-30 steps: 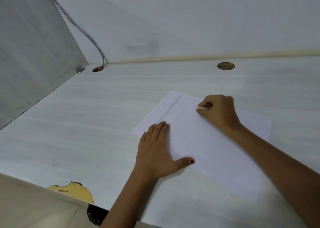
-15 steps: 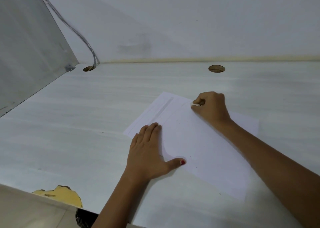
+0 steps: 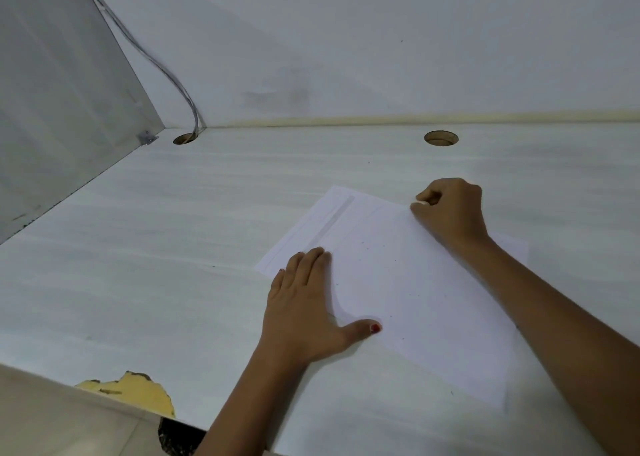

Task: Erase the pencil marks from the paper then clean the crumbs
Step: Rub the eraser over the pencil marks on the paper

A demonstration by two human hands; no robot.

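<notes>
Paper (image 3: 433, 299) pinned under flat left hand (image 3: 301, 310); right hand (image 3: 450, 213) pinching eraser (image 3: 422, 202), now shifted to far edge; crumbs (image 3: 363, 243) scattered, erasing likely unfinished.

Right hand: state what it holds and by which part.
The right hand pinches a small white thing, likely an eraser, between thumb and curled fingers against the paper. Only a sliver shows, so the gripped part cannot be told.

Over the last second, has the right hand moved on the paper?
Yes: the right hand has slid rightward and away, nearer the round desk hole.
</notes>
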